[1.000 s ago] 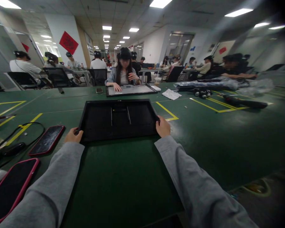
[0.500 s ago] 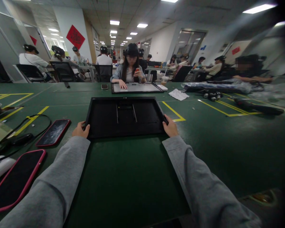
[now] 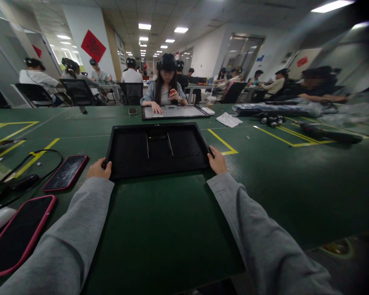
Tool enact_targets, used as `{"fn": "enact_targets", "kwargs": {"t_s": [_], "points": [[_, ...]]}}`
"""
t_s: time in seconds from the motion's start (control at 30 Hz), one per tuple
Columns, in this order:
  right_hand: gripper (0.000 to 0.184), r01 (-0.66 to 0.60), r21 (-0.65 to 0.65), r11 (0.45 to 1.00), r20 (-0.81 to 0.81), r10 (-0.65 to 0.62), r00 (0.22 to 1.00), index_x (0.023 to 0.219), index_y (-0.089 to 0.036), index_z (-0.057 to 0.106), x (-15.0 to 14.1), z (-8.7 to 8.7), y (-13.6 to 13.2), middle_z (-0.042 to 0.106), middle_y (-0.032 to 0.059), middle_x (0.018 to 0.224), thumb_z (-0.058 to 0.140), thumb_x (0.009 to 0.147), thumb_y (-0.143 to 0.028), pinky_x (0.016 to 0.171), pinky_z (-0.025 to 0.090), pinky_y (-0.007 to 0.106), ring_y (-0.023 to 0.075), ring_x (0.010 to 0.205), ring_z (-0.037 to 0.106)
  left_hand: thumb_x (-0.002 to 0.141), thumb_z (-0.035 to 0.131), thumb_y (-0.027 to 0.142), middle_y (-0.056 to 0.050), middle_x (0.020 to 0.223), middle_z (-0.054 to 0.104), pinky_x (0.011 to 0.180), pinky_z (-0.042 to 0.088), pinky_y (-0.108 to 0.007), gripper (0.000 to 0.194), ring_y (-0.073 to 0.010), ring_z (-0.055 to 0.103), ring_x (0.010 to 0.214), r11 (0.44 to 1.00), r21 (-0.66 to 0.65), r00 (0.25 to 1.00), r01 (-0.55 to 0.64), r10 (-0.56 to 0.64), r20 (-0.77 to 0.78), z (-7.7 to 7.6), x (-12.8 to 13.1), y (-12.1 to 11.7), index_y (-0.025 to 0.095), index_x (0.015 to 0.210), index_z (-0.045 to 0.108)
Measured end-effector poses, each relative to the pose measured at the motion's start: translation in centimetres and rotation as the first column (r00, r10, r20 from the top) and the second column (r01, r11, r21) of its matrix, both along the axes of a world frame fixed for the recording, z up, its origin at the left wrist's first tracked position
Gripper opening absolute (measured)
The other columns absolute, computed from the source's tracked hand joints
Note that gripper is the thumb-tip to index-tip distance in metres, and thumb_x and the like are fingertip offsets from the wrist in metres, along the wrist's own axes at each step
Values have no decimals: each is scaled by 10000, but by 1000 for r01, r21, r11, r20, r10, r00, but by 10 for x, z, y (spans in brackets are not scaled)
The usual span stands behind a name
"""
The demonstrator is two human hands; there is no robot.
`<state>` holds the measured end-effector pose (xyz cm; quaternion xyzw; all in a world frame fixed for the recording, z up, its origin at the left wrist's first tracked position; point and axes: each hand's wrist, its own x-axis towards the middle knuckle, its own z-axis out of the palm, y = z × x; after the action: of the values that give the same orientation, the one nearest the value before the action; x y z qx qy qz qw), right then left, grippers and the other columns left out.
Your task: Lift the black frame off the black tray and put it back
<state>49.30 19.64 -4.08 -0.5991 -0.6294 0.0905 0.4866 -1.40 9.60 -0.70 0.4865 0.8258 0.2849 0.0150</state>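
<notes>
A black rectangular frame like a monitor casing, hollow side up with two thin metal strips near its middle, lies in front of me on the green table. My left hand grips its left edge, thumb toward the inside. On the opposite side, my right hand is closed round the right edge. Both sets of fingertips are partly hidden by the casing's sides.
Left of my arm lie two red-rimmed phones and a black cable. Across the table a person works at a flat grey panel. Crumpled paper, plastic wrapping and a dark tool lie farther right.
The view has shifted slightly, so the scene sits a little farther left. Both hands keep hold of the casing, which has barely moved on the table.
</notes>
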Motion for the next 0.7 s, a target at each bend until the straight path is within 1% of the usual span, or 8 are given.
{"fn": "enact_targets", "kwargs": {"t_s": [0.07,0.13,0.27,0.4,0.47,0.53,0.63,0.7], "points": [[515,5,15,1000,27,-5,1000,1339,-102,532,-4,6,-5,602,156,1321,472,843,-223,1102,398,448,260,1243,553,854,501,444,-121,1203,661,947,450,-425,473,-313,581,1129,997,67,997,26,-21,-77,3,1,-3,178,1216,646],[533,16,47,999,63,-19,998,1391,-115,479,-9,17,-13,561,141,1373,431,874,-237,1104,393,431,250,1276,521,862,491,430,-113,1257,633,1006,409,-424,461,-301,545,1183,981,187,992,51,-28,-127,9,2,-8,177,1216,644],[574,128,183,975,127,-153,980,1511,-209,296,-19,45,-33,438,78,1487,323,940,-262,1103,370,440,256,1358,419,868,514,423,-124,1387,528,1104,301,-425,551,-287,446,1293,905,409,980,113,-34,-195,25,3,-22,172,1358,520],[615,256,295,921,130,-304,944,1558,-187,113,-26,65,-50,394,118,1502,259,964,-253,1118,308,519,300,1395,346,878,522,440,-167,1415,482,1123,252,-441,619,-295,397,1333,873,465,972,146,-40,-230,31,3,-30,122,1403,440],[630,247,287,926,134,-294,946,1560,-185,84,-28,67,-52,400,132,1494,271,961,-245,1115,297,539,316,1393,345,894,494,450,-174,1395,502,1122,244,-439,600,-286,413,1322,874,472,975,117,-12,-221,31,4,-29,93,1376,459],[630,192,255,948,128,-229,965,1557,-200,108,-28,63,-49,427,125,1479,290,954,-239,1110,309,527,311,1373,379,902,475,449,-158,1391,515,1117,245,-430,568,-272,426,1312,879,470,976,84,24,-218,30,6,-26,98,1348,492],[604,92,181,979,102,-111,989,1533,-219,215,-25,49,-39,479,97,1447,312,938,-233,1092,361,465,272,1320,457,886,489,443,-117,1417,506,1106,253,-423,521,-264,430,1306,907,419,979,55,33,-201,27,8,-21,145,1310,547],[582,54,110,992,94,-64,994,1498,-212,314,-22,38,-32,500,84,1434,338,917,-233,1082,388,442,258,1302,481,866,511,439,-88,1406,524,1098,267,-431,484,-267,429,1301,934,351,987,62,-3,-164,24,6,-17,187,1271,590]]}}
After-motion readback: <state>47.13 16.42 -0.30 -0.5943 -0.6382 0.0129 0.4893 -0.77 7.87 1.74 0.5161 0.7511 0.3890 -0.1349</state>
